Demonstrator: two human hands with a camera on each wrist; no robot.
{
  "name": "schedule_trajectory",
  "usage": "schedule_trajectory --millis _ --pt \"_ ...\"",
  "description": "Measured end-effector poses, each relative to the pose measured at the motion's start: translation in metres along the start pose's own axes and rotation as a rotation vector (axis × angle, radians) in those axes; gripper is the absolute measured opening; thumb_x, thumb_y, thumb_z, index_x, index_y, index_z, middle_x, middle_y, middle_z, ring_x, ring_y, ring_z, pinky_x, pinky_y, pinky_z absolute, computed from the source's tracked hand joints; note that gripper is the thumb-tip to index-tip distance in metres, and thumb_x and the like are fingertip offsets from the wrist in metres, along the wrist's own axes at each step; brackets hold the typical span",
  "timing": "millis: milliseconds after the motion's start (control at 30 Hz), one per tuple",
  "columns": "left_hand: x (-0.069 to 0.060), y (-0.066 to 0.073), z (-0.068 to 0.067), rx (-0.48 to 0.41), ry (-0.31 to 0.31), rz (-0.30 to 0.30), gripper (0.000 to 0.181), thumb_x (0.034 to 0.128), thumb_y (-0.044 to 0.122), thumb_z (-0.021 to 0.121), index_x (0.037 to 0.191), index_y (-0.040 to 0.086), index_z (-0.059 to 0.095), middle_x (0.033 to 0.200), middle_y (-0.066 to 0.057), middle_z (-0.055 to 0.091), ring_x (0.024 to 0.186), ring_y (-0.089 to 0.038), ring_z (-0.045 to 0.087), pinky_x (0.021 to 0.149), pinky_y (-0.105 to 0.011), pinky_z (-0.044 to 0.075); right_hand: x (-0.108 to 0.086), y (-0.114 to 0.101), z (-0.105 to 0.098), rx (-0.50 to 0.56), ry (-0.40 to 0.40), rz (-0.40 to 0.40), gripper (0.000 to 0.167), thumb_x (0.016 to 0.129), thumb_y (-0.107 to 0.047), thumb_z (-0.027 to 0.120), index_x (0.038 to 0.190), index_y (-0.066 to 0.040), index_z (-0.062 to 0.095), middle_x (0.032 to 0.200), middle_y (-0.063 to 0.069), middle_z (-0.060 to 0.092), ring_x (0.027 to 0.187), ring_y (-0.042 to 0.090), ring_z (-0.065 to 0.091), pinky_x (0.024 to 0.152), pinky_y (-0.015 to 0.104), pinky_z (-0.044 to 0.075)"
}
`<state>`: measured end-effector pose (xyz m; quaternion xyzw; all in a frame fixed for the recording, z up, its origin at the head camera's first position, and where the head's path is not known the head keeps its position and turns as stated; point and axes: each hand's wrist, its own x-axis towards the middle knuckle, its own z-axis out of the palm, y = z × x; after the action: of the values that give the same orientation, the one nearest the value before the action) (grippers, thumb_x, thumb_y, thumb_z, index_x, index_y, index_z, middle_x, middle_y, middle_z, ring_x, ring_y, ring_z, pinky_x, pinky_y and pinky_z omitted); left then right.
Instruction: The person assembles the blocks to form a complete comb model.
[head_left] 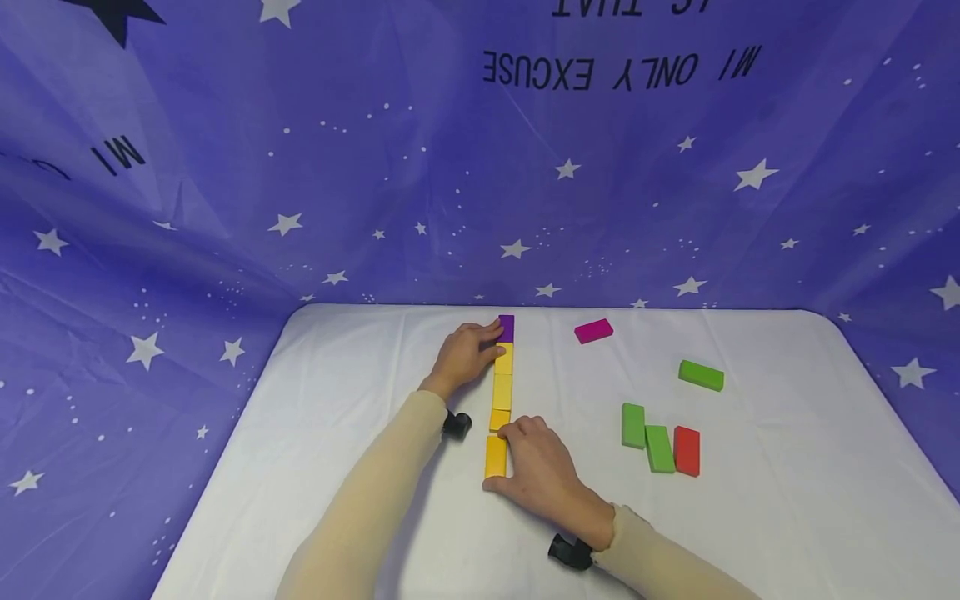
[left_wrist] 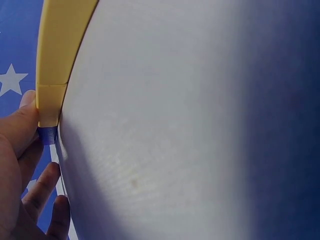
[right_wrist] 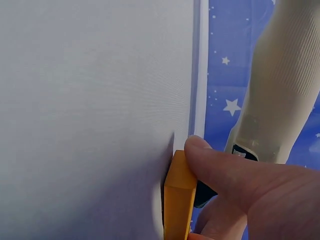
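A row of yellow blocks [head_left: 502, 392] runs away from me on the white table, with a purple block [head_left: 507, 328] at its far end. My left hand [head_left: 465, 354] lies along the left side of that far end. Its thumb touches a yellow block and a fingertip touches the purple one; the other fingers are spread in the left wrist view. Nearer to me, my right hand [head_left: 542, 468] pinches the nearest orange-yellow block [head_left: 496, 457] lengthwise, thumb at the near end and fingers at the far end. A small gap separates this block from the row.
To the right lie a magenta block [head_left: 594, 331], a green block [head_left: 701, 375], two more green blocks close together, and a red block [head_left: 687, 451] beside them. A purple cloth [head_left: 420, 183] with stars hangs behind the table [head_left: 787, 400].
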<state>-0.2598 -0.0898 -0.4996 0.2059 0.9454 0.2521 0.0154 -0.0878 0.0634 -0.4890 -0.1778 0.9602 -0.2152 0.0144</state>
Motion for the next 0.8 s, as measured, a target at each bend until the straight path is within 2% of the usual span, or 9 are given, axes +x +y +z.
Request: schedule_trajectory --millis 167,400,600,800 --pt "-0.0004 -0.0001 0.0002 -0.009 0.005 -0.005 0.048 0.0972 0.032 0.068 0.141 0.015 0.058 0.152 0.008 0.048 0.134 -0.024 0.050 0.115 -0.043 0.036 0.0030 -0.0029 0.0013 -0.051 0.019 -0.017 0.070 0.065 -0.053 0.090 0.112 -0.005 0.069 0.096 0.004 0.059 0.086 0.019 0.049 0.071 0.031 0.047" --pt "-0.0013 0.0005 -0.0017 -0.004 0.006 0.006 0.048 0.0970 0.031 0.068 0.141 0.014 0.058 0.151 0.006 0.049 0.135 -0.024 0.049 0.115 -0.043 0.036 0.0006 -0.0020 -0.0010 -0.057 0.031 -0.008 0.070 0.064 -0.053 0.091 0.110 -0.005 0.069 0.093 0.004 0.059 0.085 0.020 0.049 0.071 0.032 0.046" --pt "-0.0017 0.0021 -0.0030 -0.024 0.004 0.017 0.048 0.0971 0.030 0.068 0.140 0.013 0.059 0.151 0.005 0.049 0.134 -0.026 0.050 0.114 -0.046 0.037 -0.0007 0.0003 0.0009 -0.033 0.032 0.010 0.070 0.064 -0.051 0.092 0.111 -0.005 0.067 0.092 0.003 0.059 0.085 0.020 0.049 0.071 0.032 0.046" --pt "-0.0011 0.0031 -0.0023 -0.012 0.003 0.016 0.048 0.0973 0.031 0.068 0.141 0.013 0.058 0.152 0.004 0.049 0.135 -0.026 0.049 0.115 -0.045 0.036 0.0004 0.0069 -0.0021 0.038 0.038 0.006 0.072 0.065 -0.054 0.090 0.113 -0.006 0.064 0.096 0.003 0.061 0.088 0.020 0.050 0.074 0.034 0.048"
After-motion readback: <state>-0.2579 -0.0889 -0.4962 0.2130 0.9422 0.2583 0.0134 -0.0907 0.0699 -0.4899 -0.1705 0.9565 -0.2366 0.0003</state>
